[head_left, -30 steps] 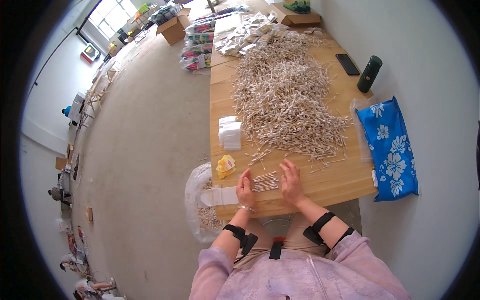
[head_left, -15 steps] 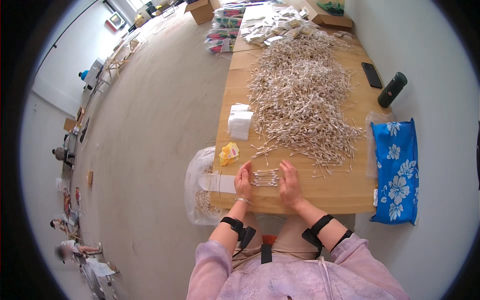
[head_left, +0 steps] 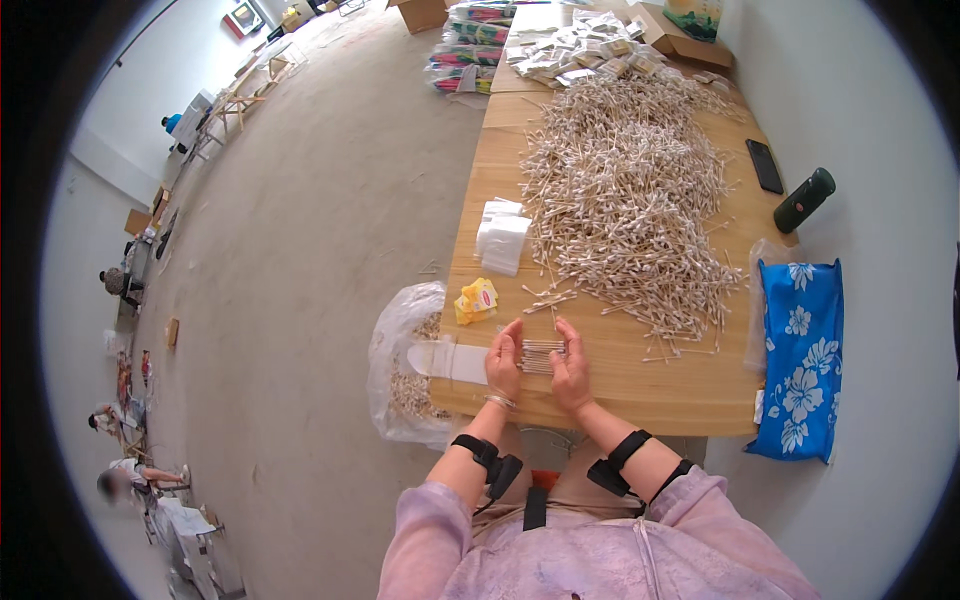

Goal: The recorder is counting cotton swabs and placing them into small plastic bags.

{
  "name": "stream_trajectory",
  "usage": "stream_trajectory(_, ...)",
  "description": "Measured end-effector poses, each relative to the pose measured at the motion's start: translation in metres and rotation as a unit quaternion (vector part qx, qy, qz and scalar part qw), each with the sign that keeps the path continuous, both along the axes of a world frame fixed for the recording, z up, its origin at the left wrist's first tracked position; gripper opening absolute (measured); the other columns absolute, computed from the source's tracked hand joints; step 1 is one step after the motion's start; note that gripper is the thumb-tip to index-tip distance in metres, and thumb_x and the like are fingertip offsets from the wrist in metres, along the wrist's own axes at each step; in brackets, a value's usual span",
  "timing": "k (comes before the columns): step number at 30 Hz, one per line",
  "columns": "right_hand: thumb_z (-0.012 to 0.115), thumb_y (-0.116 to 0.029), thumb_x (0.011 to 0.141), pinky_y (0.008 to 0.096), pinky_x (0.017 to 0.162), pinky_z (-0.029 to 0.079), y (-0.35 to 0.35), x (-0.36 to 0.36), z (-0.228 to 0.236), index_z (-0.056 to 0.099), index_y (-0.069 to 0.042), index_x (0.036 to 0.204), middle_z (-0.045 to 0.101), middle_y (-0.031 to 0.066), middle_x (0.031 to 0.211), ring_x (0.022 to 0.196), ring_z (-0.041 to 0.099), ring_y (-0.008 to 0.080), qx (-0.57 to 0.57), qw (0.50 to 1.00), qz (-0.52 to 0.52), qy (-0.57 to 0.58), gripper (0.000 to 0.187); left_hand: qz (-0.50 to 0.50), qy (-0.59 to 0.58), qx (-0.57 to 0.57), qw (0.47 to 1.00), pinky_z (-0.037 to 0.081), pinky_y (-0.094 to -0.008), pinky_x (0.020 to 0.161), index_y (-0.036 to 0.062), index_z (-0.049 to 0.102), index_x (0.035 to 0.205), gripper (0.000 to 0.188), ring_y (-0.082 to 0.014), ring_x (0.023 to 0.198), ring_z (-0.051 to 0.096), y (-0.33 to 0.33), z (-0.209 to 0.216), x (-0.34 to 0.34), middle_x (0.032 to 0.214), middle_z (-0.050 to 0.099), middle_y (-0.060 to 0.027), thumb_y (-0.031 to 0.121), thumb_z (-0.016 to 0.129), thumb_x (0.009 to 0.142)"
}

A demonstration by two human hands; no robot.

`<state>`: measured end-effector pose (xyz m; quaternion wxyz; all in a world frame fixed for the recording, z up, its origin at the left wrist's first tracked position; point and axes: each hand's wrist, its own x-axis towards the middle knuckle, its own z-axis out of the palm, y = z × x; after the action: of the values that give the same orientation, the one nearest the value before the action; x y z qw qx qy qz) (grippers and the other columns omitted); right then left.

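No legible text from where I'm standing. Yellow cards point(head_left: 476, 302) on the wooden table point(head_left: 660, 392), left side: red label patch, any lettering too small to read. Dark green bottle point(head_left: 805, 200), right edge: small mark on its side, unreadable. Flat packets point(head_left: 580, 52) heaped at far end: can't make out any print.

Smooth wooden table point(head_left: 660, 392) bears matt cotton swabs point(head_left: 630, 205), with wrinkled translucent plastic bag point(head_left: 384, 350) at its left and glossy plastic-looking packet point(head_left: 802, 360) at its right.
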<state>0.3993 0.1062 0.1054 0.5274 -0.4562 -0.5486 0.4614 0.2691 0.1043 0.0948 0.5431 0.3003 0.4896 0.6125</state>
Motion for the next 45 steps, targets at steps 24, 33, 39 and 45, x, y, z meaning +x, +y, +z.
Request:
stream_trajectory(24, 0.054, -0.053, 0.084, 0.0453, 0.116, 0.004, -0.042, -0.018, 0.024, 0.018, 0.0, 0.146, 0.011, 0.0171, 0.154, 0.144, 0.004, 0.0314, 0.046, 0.77, 0.106, -0.628, 0.089, -0.065, -0.104, 0.033, 0.992, 0.028, -0.0328, 0.111, -0.0046, 0.039, 0.135, 0.046, -0.0206, 0.131, 0.037, -0.002, -0.022, -0.013, 0.139, 0.042, -0.0133, 0.027, 0.037, 0.102)
stream_trajectory(33, 0.049, -0.008, 0.084, 0.0403, 0.114, 0.018, -0.03, 0.025, 0.016, 0.031, 0.002, 0.139, 0.029, 0.0211, 0.145, 0.137, 0.025, 0.0357, 0.003, 0.97, -0.078, -0.23, 0.058, 0.024, -0.11, 0.031, 0.993, 0.029, -0.0309, 0.11, -0.0035, 0.041, 0.134, 0.045, -0.019, 0.131, 0.038, 0.002, -0.019, -0.005, 0.138, 0.044, -0.0118, 0.028, 0.037, 0.102)
stream_trajectory(39, 0.047, -0.003, 0.081, 0.0394, 0.111, 0.025, -0.027, 0.024, 0.015, 0.039, 0.001, 0.133, 0.041, 0.0198, 0.137, 0.132, 0.032, 0.0356, -0.043, 0.992, -0.103, -0.058, 0.053, 0.022, -0.097, 0.031, 0.995, 0.029, -0.0302, 0.11, -0.0032, 0.041, 0.134, 0.045, -0.0194, 0.131, 0.038, 0.002, -0.016, -0.007, 0.138, 0.044, -0.012, 0.028, 0.038, 0.102)
stream_trajectory(45, 0.052, -0.005, 0.079, 0.0425, 0.108, 0.026, -0.018, -0.005, 0.012, 0.047, -0.003, 0.125, 0.05, 0.0143, 0.123, 0.124, 0.038, 0.0335, 0.07, 0.941, -0.028, -0.328, 0.047, -0.011, -0.064, 0.028, 0.998, 0.03, -0.0298, 0.11, -0.0027, 0.041, 0.134, 0.045, -0.0182, 0.13, 0.039, -0.001, -0.003, -0.002, 0.139, 0.043, -0.0109, 0.028, 0.037, 0.102)
